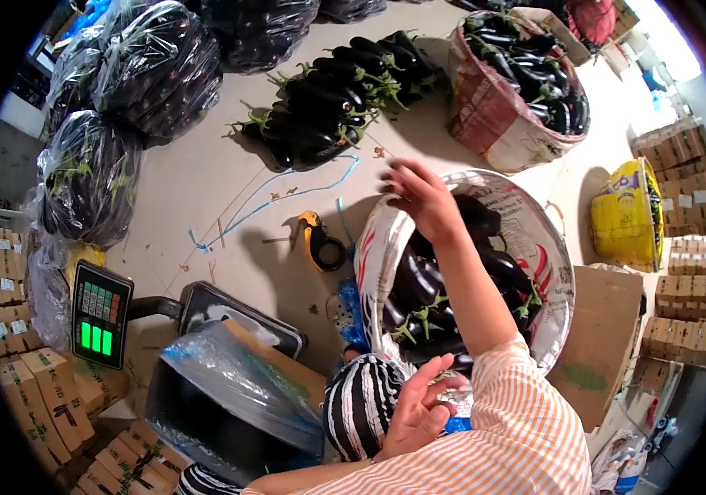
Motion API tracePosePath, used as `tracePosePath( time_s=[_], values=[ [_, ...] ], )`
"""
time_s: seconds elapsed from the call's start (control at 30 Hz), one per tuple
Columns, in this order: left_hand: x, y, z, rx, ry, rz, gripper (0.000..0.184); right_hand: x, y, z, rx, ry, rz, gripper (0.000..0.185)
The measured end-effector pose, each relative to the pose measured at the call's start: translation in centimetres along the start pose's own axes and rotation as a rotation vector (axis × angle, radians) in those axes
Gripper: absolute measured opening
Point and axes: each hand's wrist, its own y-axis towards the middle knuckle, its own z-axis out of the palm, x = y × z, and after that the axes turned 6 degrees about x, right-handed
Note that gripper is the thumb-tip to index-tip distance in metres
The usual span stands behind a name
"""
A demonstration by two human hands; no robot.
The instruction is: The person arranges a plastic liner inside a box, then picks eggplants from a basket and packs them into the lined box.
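Right hand (424,198), loosely spread, seemingly empty, is over the far-left rim of the white sack (534,223); eggplants (415,280) lie inside the sack, long axes mixed; left hand (420,408), half-curled, also empty-looking, is by its near rim.

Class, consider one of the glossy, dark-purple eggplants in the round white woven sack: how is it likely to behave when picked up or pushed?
The glossy, dark-purple eggplants look smooth and shiny, so one may be rather slippery. Their rounded, elongated bodies suggest one could roll sideways if pushed on a flat surface. Their jutting green stem caps might check that roll.
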Motion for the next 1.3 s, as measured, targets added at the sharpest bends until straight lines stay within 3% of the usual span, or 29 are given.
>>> tracePosePath(
  time_s=[0.1, 0.17, 0.33, 0.4, 0.5, 0.6, 0.77, 0.87, 0.93, 0.97, 1.0, 1.07, 1.17, 1.2, 1.27, 1.3],
  values=[
    [2.1, -1.8, 0.6, 0.024, 0.097, 0.090, 0.056, -2.0, -8.7, -6.7, -0.239, 0.017, -0.029, 0.026],
    [3.5, -2.6, 0.7, -0.007, 0.142, 0.153, 0.060, -4.7, -15.2, -11.1, -0.498, -0.161, 0.050, 0.024],
    [4.6, -3.9, 1.1, -0.218, 0.318, 0.310, 0.079, -10.9, -31.0, -21.5, -0.727, -0.184, 0.187, 0.019],
    [4.2, -4.2, 1.3, -0.323, 0.388, 0.343, 0.071, -9.4, -35.6, -22.4, -0.837, -0.244, 0.154, 0.021],
    [4.5, -4.8, 0.8, -0.227, 0.364, 0.422, 0.054, -6.9, -39.9, -23.6, -0.977, -0.181, -0.035, 0.027],
    [4.8, -5.5, 0.5, -0.214, 0.360, 0.357, 0.055, -4.6, -41.4, -23.6, -1.066, -0.106, -0.179, 0.035],
    [4.4, -5.6, 0.0, -0.176, 0.358, 0.361, 0.050, -6.6, -39.1, -25.7, -1.126, -0.500, -0.220, 0.043],
    [4.1, -5.6, -0.2, -0.168, 0.351, 0.347, 0.050, -10.0, -36.1, -29.2, -1.096, -0.577, -0.019, 0.053],
    [3.9, -5.8, -0.1, -0.198, 0.354, 0.315, 0.051, -10.6, -33.9, -28.8, -1.217, -0.545, 0.528, 0.063],
    [3.9, -6.0, -0.1, -0.201, 0.358, 0.305, 0.051, -10.2, -33.2, -27.5, -1.321, -0.698, 0.720, 0.066],
    [3.9, -5.9, 0.0, -0.203, 0.360, 0.299, 0.052, -10.6, -32.5, -27.7, -1.312, -0.977, 0.853, 0.058],
    [4.0, -5.7, -0.1, -0.219, 0.384, 0.268, 0.052, -11.4, -32.0, -27.7, -1.317, -1.125, 0.903, 0.050],
    [3.9, -5.6, 0.2, -0.214, 0.391, 0.233, 0.051, -10.5, -33.1, -27.8, -1.213, -1.240, 0.868, 0.055],
    [3.9, -5.5, 0.1, -0.204, 0.379, 0.236, 0.050, -9.8, -33.6, -28.0, -1.074, -1.275, 0.867, 0.060],
    [3.7, -5.3, -0.1, -0.197, 0.374, 0.235, 0.050, -7.7, -35.2, -26.8, -0.935, -1.353, 0.773, 0.063],
    [3.6, -5.2, 0.0, -0.200, 0.357, 0.218, 0.049, -7.8, -37.1, -28.3, -0.878, -1.340, 0.503, 0.060]
  ],
)
